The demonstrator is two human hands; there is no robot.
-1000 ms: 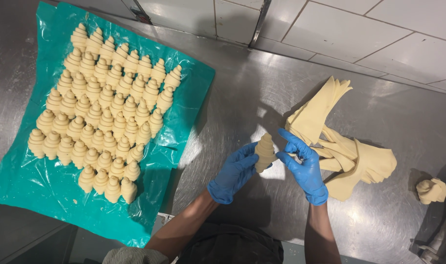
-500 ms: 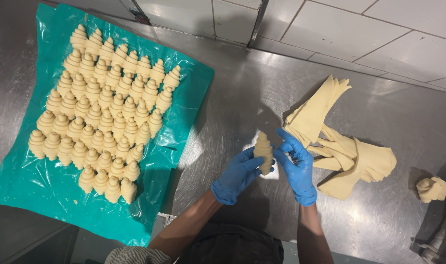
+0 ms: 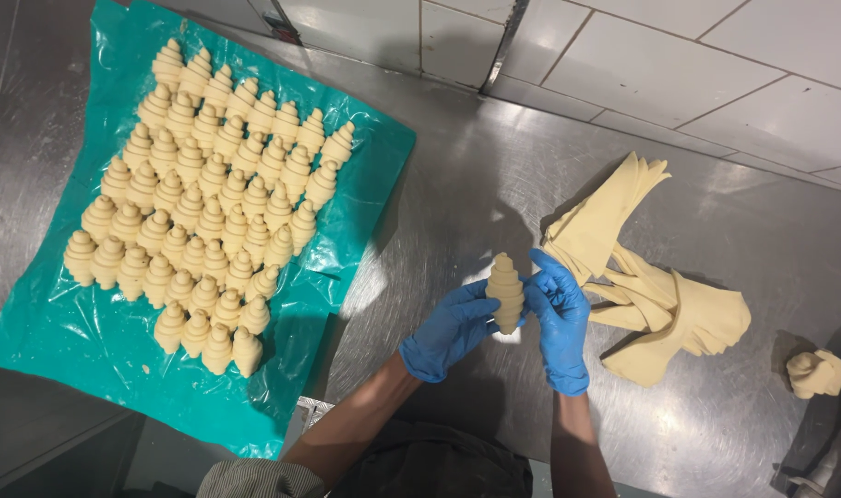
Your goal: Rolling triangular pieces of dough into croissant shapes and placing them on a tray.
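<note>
Fingers of both blue-gloved hands close round a rolled raw croissant [image 3: 505, 291], held upright just above the steel worktop [image 3: 457, 184] near its front edge. The left hand [image 3: 450, 330] cups it from the left with fingers curled loosely, thumb against the dough; the right hand [image 3: 559, 318] pinches it from the right, fingers bent tight. Just right of the hands lies a heap of cut dough triangles [image 3: 651, 277]. A small dough scrap [image 3: 815, 373] sits by the right edge. Toward the left end, a teal plastic sheet [image 3: 88, 341] carries rows of shaped croissants [image 3: 208, 203].
</note>
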